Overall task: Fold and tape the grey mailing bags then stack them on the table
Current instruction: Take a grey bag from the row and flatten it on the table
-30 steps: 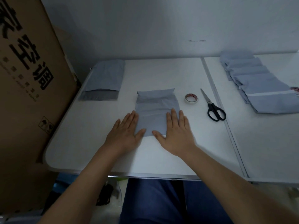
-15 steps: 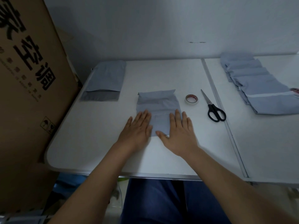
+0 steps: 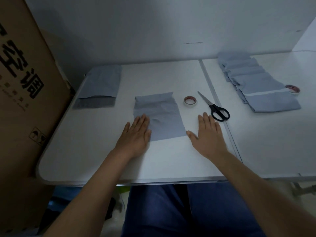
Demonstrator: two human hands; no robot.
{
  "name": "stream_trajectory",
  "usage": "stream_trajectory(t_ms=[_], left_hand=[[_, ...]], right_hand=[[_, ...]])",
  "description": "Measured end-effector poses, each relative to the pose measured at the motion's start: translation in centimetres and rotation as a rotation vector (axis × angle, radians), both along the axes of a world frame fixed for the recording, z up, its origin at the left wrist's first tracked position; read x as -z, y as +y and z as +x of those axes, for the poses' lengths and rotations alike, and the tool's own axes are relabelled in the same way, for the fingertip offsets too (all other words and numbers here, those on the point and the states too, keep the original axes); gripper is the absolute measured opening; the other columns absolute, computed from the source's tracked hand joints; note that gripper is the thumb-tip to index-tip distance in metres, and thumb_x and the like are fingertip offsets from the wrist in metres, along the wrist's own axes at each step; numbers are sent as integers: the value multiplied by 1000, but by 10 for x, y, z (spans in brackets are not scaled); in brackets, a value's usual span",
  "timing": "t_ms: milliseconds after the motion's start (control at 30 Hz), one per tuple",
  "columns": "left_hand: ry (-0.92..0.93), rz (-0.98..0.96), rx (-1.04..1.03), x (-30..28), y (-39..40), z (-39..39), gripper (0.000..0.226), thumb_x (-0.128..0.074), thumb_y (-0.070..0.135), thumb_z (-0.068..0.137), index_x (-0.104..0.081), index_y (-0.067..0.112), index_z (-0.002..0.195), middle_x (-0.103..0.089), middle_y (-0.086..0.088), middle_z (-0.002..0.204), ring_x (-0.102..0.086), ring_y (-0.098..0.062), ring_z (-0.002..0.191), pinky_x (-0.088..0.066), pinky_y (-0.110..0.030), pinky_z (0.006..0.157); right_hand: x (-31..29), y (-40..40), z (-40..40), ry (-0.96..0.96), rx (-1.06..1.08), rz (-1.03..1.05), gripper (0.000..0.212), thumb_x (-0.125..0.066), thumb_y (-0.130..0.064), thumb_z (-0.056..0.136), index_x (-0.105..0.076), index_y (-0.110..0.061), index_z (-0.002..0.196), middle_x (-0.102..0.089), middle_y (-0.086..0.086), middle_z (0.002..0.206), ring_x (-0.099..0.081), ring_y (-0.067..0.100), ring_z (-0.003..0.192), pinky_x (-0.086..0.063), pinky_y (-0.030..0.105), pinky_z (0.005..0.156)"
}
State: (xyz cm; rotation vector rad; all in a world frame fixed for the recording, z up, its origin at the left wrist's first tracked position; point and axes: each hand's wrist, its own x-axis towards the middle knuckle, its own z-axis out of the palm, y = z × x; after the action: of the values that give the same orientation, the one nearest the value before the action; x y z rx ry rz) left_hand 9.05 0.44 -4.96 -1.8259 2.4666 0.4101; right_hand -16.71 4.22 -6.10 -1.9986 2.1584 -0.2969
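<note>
A folded grey mailing bag (image 3: pixel 159 115) lies flat in the middle of the white table (image 3: pixel 95 151). My left hand (image 3: pixel 135 135) rests flat on the bag's near left corner, fingers straight. To the right of the bag, my right hand (image 3: pixel 207 134) is flat over the bare table, off the bag, its fingertips pointing toward the scissors. A small roll of tape (image 3: pixel 190 100) sits just right of the bag. Black-handled scissors (image 3: pixel 214 107) lie beside the roll.
Another grey bag (image 3: pixel 100 86) lies at the table's far left. Several overlapping grey bags (image 3: pixel 256 84) are spread on the right table, with a second tape roll (image 3: pixel 292 88) at their edge. A large cardboard box (image 3: pixel 22 100) stands left; a seam (image 3: pixel 217 103) divides the tables.
My right hand has slid off the bag to the right, onto the table near the scissors. My left hand has stayed at the bag's near left corner.
</note>
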Motion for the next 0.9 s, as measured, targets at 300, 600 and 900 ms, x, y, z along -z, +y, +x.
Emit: stream_trajectory(t_ms=[300,600,900], left_hand=[[302,-376,-16,-19,5,0,46,-34,38,103,-34,24,146,-23,5,157,-22,-15,143,-17,-36,116],[353,142,-197,-38,1,-34,27,-70,32,83,-66,6,86,-69,-9,89,-52,-9,70,-31,-15,52],[314,200,-117,-46,0,-29,18,-70,26,83,-65,8,83,-57,-3,77,-45,-10,63,-29,-14,50]], right_hand=[[-33,-7,41,-501,-250,-241,18,-55,-6,92,-65,-13,105,-60,0,98,-56,10,85,-46,22,80],[-41,-34,61,-528,-138,214,21,-77,-22,77,-59,-19,88,-55,-10,76,-55,12,75,-40,20,58],[-41,-34,58,-477,-223,259,26,-76,-18,79,-54,-20,94,-48,-8,88,-48,11,79,-37,17,59]])
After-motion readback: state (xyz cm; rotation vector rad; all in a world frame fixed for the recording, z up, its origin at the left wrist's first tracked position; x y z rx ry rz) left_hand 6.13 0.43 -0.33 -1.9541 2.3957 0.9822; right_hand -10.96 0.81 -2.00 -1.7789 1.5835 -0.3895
